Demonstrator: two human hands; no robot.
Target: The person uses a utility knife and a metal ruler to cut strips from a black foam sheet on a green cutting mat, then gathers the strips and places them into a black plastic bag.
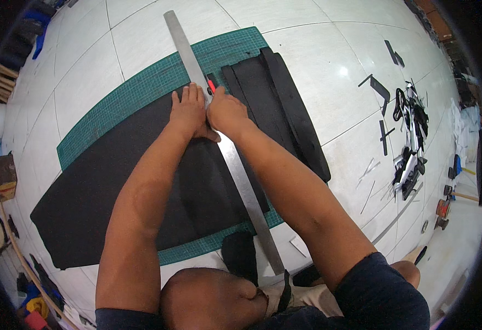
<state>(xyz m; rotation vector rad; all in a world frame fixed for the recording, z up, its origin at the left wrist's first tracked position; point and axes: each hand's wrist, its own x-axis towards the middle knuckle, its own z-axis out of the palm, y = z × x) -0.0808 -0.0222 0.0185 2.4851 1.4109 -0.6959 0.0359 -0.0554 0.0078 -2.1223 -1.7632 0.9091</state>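
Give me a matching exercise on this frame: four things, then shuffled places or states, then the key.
1. long flat silver metal ruler
2. green gridded cutting mat
3. slim red-and-black tool
4. left hand

A. gripped in the right hand
B. reaching past the mat's far and near edges
C. spread out, palm down
D. under black sheet material, on white floor tiles

Pairs: 1-B; 2-D; 3-A; 4-C

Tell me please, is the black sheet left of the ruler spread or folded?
Spread: the black sheet lies wide across the green mat and past its edge. Hidden layers: cannot tell.
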